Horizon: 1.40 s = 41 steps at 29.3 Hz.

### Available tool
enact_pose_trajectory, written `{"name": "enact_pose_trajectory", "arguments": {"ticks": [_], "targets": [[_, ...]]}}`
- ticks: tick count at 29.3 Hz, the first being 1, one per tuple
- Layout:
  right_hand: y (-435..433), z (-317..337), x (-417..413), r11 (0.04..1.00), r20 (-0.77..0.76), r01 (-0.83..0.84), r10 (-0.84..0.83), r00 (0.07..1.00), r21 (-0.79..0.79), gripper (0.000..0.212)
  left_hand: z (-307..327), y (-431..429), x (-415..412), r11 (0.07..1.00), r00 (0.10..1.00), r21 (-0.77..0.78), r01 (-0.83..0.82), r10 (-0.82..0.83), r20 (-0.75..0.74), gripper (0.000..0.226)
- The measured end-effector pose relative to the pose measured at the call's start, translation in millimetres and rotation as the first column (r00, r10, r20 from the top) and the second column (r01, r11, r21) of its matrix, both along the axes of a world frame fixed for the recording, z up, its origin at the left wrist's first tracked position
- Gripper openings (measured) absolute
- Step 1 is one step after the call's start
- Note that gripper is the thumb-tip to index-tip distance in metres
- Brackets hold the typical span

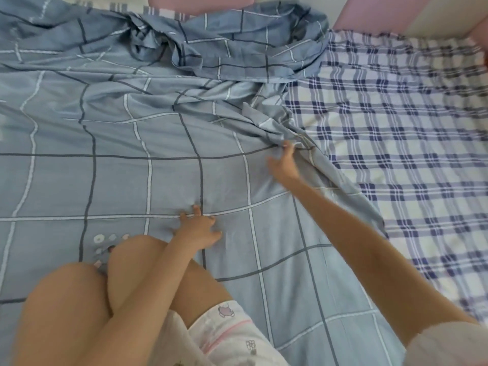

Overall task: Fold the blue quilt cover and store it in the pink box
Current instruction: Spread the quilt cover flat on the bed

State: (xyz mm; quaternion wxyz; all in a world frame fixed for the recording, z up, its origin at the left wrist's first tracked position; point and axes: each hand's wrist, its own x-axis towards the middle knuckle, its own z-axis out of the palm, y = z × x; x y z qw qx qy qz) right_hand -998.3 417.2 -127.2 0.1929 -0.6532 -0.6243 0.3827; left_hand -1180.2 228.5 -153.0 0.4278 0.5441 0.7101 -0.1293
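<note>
On the bed: blue cover spread out, one fold gripped

Blue quilt cover [118, 180], checked with dark and white lines, lies over the left and middle of the bed. It is flat near the person and heaped in a crumpled mound at the far side. Plaid sheet [396, 154] shows bare on the right, with the cover's edge running diagonally across it. Pink padded panels [369, 11] line the far edge. The person kneels on the cover, bare knees [66, 299] at lower left, white printed shorts [224, 331] at the bottom. Left hand [198, 228] presses down on the flat cover, fingers spread and straight, holding nothing. Right hand [284, 165] reaches further out, fingers curled round a bunched fold of the cover near its right edge. The grip is slightly blurred.
</note>
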Motion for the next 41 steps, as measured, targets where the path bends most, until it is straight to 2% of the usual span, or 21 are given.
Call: {"name": "enact_pose_trajectory", "arguments": {"ticks": [2,3,5,6,7,8,9,10,11,12,13,14,15,17,19,22,25,27,31,35,41], "targets": [[-60,-18,5,0.932,0.282,-0.323,0.269,0.921,0.167,0.068,-4,4,-2,1.000,1.000,0.023,-0.008,0.008,-0.017,0.058],[-93,-24,11,0.791,0.451,-0.558,0.414,0.791,0.252,0.067,-3,8,-5,0.999,0.999,0.037,-0.019,0.020,-0.031,0.056],[-152,-31,50,0.393,0.628,-0.897,0.651,0.427,0.203,0.065,6,11,1,0.999,0.998,0.031,0.016,-0.014,-0.064,0.052],[-167,-37,80,0.303,0.644,-0.948,0.706,0.294,0.101,0.065,14,13,4,0.999,0.994,0.001,0.049,-0.049,-0.099,0.051],[-174,-38,113,0.318,0.672,-0.948,0.699,0.244,0.014,0.066,19,13,11,0.998,0.990,-0.026,0.062,-0.065,-0.124,0.052],[-170,-36,143,0.433,0.717,-0.901,0.640,0.277,-0.038,0.068,21,15,17,0.998,0.988,-0.042,0.055,-0.060,-0.140,0.054],[-158,-32,175,0.680,0.746,-0.733,0.504,0.435,-0.032,0.068,20,16,23,0.997,0.988,-0.054,0.046,-0.054,-0.144,0.057],[-143,-25,203,0.892,0.786,-0.450,0.311,0.535,-0.047,0.066,21,16,31,0.998,0.990,-0.051,0.040,-0.047,-0.132,0.058],[-128,-14,235,0.989,0.810,-0.093,0.150,0.567,-0.118,0.066,24,14,42,0.998,0.993,-0.043,0.053,-0.057,-0.106,0.056],[-114,-6,269,0.957,0.811,0.232,0.003,0.585,-0.171,0.067,25,11,55,0.996,0.994,-0.042,0.075,-0.078,-0.077,0.052],[-106,4,301,0.855,0.804,0.478,-0.133,0.580,-0.203,0.070,26,8,69,0.995,0.994,-0.042,0.095,-0.097,-0.051,0.049],[-103,9,327,0.768,0.782,0.603,-0.235,0.577,-0.214,0.073,27,4,84,0.993,0.993,-0.027,0.115,-0.116,-0.038,0.048],[-104,13,339,0.740,0.732,0.632,-0.295,0.614,-0.232,0.074,30,1,98,0.992,0.991,-0.017,0.126,-0.127,-0.042,0.047],[-118,20,335,0.833,0.634,0.524,-0.310,0.708,-0.178,0.065,32,-5,124,0.988,0.986,0.015,0.151,-0.149,-0.075,0.048],[-139,21,327,0.895,0.603,0.432,-0.286,0.745,-0.109,0.059,28,-10,153,0.980,0.979,0.039,0.194,-0.191,-0.074,0.049],[-155,17,319,0.865,0.472,0.474,-0.354,0.808,-0.163,0.061,34,-17,185,0.974,0.978,0.085,0.210,-0.209,-0.018,0.044],[-161,10,327,0.881,0.384,0.426,-0.328,0.863,-0.204,0.038,36,-27,198,0.975,0.981,0.110,0.192,-0.195,0.018,0.045],[-159,14,332,0.906,0.327,0.402,-0.343,0.881,-0.132,0.027,36,-30,200,0.972,0.980,0.139,0.189,-0.195,0.031,0.045],[-159,8,334,0.927,0.285,0.366,-0.331,0.900,-0.080,0.023,26,-37,187,0.966,0.985,0.219,0.139,-0.158,0.074,0.045],[-164,3,332,0.846,0.214,0.518,-0.486,0.847,-0.126,0.033,24,-48,185,0.957,0.984,0.259,0.134,-0.159,0.078,0.048],[-155,28,357,0.878,0.228,0.231,-0.145,0.963,-0.419,0.035,22,-52,190,0.950,0.989,0.283,0.135,-0.147,0.022,0.048]]}}
